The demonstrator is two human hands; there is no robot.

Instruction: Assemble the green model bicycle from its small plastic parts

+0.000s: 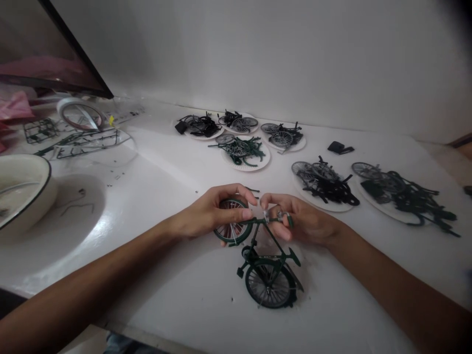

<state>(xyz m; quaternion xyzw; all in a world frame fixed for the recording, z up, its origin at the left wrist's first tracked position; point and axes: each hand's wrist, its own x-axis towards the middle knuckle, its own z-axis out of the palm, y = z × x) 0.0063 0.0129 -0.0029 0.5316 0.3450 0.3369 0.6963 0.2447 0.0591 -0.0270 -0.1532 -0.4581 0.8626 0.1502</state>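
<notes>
A green model bicycle (271,241) is held between my hands over the white table, its rear wheel (270,284) towards me. My left hand (212,209) is closed around the front wheel (232,228), thumb and fingers near the fork. With bent fingers, my right hand (298,216) grips at the handlebar (283,219), where small silvery parts show. Whether it also pinches a smaller piece I cannot make out. A thin dark part (253,191) lies on the table just beyond my fingertips.
Several paper plates hold model bicycle parts, among them a plate of green pieces (246,164) and a plate of dark pieces (342,207). An enamel basin (47,189) stands at left, near a tape roll (66,110) and sprue frames (88,147). A monitor (55,44) rises behind.
</notes>
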